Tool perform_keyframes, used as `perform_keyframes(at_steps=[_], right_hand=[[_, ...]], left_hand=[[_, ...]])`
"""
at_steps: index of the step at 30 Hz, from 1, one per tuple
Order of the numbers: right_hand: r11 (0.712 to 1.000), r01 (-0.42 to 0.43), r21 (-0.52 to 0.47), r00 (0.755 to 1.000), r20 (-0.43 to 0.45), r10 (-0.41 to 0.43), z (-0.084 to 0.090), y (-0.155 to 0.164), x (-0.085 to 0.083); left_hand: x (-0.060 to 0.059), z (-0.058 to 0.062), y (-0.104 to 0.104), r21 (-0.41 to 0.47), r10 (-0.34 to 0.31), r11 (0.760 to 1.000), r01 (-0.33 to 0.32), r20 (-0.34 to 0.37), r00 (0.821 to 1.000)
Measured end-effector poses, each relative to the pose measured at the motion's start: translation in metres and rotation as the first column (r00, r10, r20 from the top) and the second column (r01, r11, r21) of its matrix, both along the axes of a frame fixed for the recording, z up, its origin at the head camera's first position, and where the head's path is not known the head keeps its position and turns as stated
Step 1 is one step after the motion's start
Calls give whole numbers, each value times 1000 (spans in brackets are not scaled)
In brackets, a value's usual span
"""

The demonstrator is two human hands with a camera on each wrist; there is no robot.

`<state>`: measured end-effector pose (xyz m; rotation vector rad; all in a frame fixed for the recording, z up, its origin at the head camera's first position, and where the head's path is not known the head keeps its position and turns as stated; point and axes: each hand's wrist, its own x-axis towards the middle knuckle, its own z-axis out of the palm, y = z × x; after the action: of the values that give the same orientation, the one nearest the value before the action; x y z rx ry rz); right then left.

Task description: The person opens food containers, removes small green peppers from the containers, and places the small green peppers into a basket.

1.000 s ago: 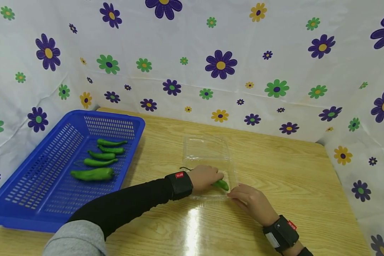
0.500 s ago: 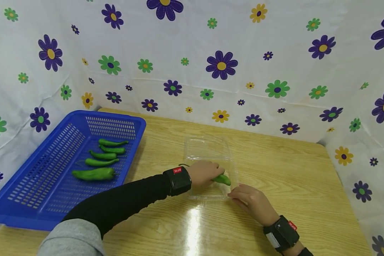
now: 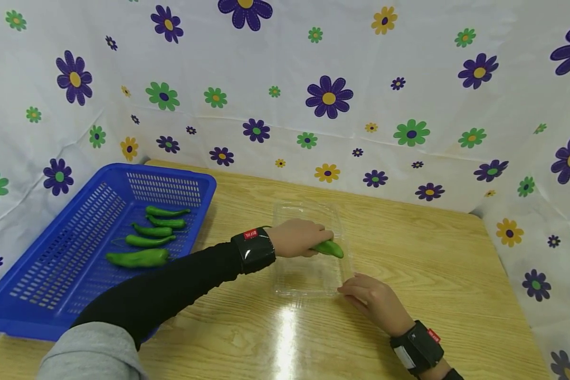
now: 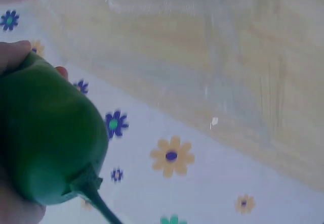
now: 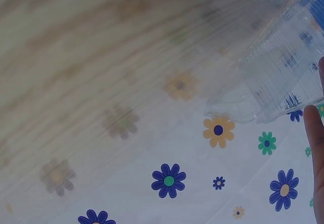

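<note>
My left hand (image 3: 300, 238) grips a green pepper (image 3: 329, 248) and holds it above the middle of an open clear plastic clamshell box (image 3: 309, 216) on the wooden table. In the left wrist view the pepper (image 4: 45, 138) fills the lower left, stem pointing down, with the clear box (image 4: 212, 47) beyond it. My right hand (image 3: 368, 295) rests at the box's near right corner, fingers touching its rim. The right wrist view shows that clear corner (image 5: 283, 77) and one fingertip (image 5: 315, 148) beside it.
A blue slotted basket (image 3: 38, 274) stands at the left of the table (image 3: 432, 264) with several green peppers (image 3: 144, 240) inside. A white cloth with flower prints (image 3: 328, 95) walls the back and both sides.
My left hand has lifted the pepper out of the near half of the box and carried it up and away from me. The right hand has stayed at the box corner.
</note>
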<state>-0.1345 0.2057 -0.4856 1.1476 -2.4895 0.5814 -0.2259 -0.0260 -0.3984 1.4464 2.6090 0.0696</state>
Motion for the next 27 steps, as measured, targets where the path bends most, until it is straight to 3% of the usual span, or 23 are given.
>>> perform_keyframes(at_steps=[6, 13, 22, 27], right_hand=[[1000, -4, -8, 1000, -12, 4, -1, 0, 0], [1000, -22, -22, 999, -25, 21, -3, -1, 0], [1000, -17, -12, 999, -35, 17, -2, 0, 0], [999, -25, -25, 999, -33, 24, -2, 0, -1]], left_hand=[[-10, 25, -20, 30, 77, 997, -77, -16, 997], [-23, 36, -54, 108, 213, 972, -208, -44, 976], [-31, 57, -93, 144, 404, 905, -401, 10, 915], [-35, 63, -116, 192, 497, 855, -482, -34, 867]])
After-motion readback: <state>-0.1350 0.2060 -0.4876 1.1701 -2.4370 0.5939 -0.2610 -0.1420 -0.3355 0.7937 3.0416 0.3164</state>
